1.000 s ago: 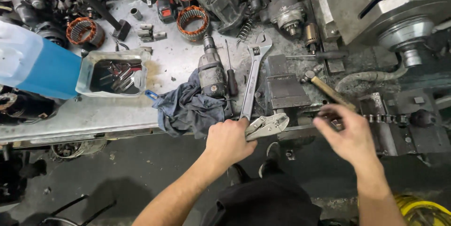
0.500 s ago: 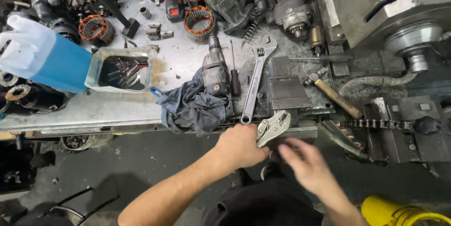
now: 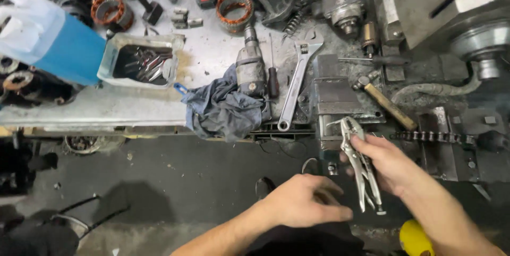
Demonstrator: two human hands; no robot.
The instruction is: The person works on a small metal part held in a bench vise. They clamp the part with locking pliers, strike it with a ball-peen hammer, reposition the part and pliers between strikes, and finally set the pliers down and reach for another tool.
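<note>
nearest the camera, the left hand (image 3: pixel 303 203) is hovering empty below the front edge of the workbench (image 3: pixel 106 108), fingers loosely spread and pointing toward the locking pliers (image 3: pixel 359 163). the right hand (image 3: pixel 390 164) is gripping those pliers by their handles, holding them off the bench in front of its front edge, jaws pointing up toward the bench vise (image 3: pixel 336 96). judging by this, the pliers are already picked up and in hand, but they are not clamping anything yet. further in, a blue rag (image 3: pixel 220 110) is draping over the front edge, with an old electric drill (image 3: pixel 249 67), a screwdriver (image 3: pixel 272 78) and an adjustable wrench (image 3: pixel 296 80) lying beside it. a hammer (image 3: pixel 385 102) is resting right of the vise. toward the back left, a tray of bits (image 3: pixel 141 64) is sitting beside a blue jug (image 3: pixel 53 43).
</note>
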